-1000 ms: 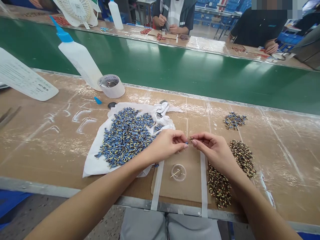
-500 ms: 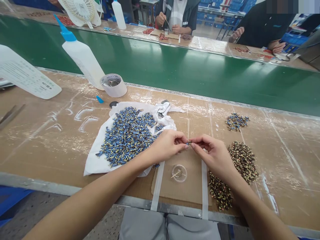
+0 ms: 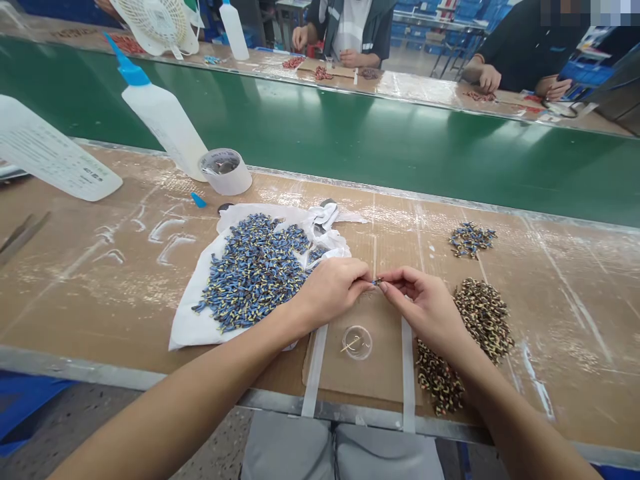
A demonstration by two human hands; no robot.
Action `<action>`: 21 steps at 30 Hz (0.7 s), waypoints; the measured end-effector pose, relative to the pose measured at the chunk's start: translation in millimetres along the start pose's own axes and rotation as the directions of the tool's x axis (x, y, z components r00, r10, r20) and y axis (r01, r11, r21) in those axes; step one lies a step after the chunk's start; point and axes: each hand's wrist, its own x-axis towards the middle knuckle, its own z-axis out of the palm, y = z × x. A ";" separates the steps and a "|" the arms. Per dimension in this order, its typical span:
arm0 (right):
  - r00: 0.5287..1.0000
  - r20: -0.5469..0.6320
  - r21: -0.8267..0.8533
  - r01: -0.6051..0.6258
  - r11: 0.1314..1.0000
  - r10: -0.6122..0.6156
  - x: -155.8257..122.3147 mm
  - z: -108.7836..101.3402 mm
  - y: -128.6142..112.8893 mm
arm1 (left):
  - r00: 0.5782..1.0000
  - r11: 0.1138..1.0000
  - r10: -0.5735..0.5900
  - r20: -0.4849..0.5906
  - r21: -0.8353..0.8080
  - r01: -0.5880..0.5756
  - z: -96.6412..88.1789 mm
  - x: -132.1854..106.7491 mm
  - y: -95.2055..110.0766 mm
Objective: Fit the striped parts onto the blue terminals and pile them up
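Note:
My left hand (image 3: 334, 288) pinches the blue end of a tiny blue and dark piece (image 3: 376, 283). At its other end, the thumb and fingertips of my right hand (image 3: 417, 300) are closed on it. Left of my hands, a heap of small blue, yellow and dark pieces (image 3: 255, 273) lies on a white sheet (image 3: 187, 323). Beside my right wrist spreads a pile of small dark and cream pieces (image 3: 483, 317); farther back is a small cluster of blue and dark pieces (image 3: 471, 240). Below my hands stands a clear little cup (image 3: 364, 353) with a thin stick (image 3: 350, 344) in it.
A white bottle with a blue nozzle (image 3: 163, 120) and a tape roll (image 3: 235, 180) stand at back left. Another white bottle (image 3: 55, 157) leans at far left, near tweezers (image 3: 23, 237). A green belt (image 3: 310, 133) runs behind; two people sit across it.
My hands keep their pinch on the tiny piece, almost unmoved. Across the belt, one person's hand has moved left, and the other person's hand has lowered to the red pieces.

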 end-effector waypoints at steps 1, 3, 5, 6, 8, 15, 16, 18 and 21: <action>1.000 0.011 0.041 -0.022 0.999 0.022 0.2 -0.2 0.2 | 1.000 1.000 0.019 -0.004 0.022 -0.019 0.4 -0.4 -0.2; 0.998 0.029 0.106 -0.050 0.993 0.047 0.5 -0.3 0.6 | 0.999 0.997 0.054 -0.005 0.063 -0.054 0.7 -1.1 0.1; 0.999 0.027 0.126 -0.049 0.991 0.046 0.5 0.2 1.3 | 0.997 0.991 0.078 0.003 0.111 -0.078 0.3 -1.7 1.3; 0.999 0.022 0.121 -0.042 0.992 0.040 0.3 0.8 1.9 | 0.996 0.986 0.085 0.012 0.141 -0.086 0.0 -2.0 2.2; 0.999 0.016 0.099 -0.029 0.995 0.028 -0.5 2.2 3.3 | 0.995 0.973 0.095 0.034 0.206 -0.100 -0.6 -2.6 4.0; 0.994 0.107 0.097 -0.045 0.994 0.035 -2.1 0.3 3.1 | 0.987 0.956 0.118 0.107 0.256 -0.141 0.1 -3.6 6.1; 0.992 0.122 0.092 -0.052 0.994 0.040 -2.0 -1.0 2.2 | 0.986 0.961 0.119 0.115 0.235 -0.143 0.4 -3.5 5.9; 0.986 0.157 0.080 -0.065 0.995 0.051 -1.6 -3.6 0.3 | 0.984 0.974 0.125 0.125 0.173 -0.146 0.9 -3.2 5.6; 0.978 0.202 0.081 -0.079 0.994 0.061 -0.9 -6.5 -1.7 | 0.984 0.989 0.119 0.133 0.072 -0.129 2.0 -2.3 5.4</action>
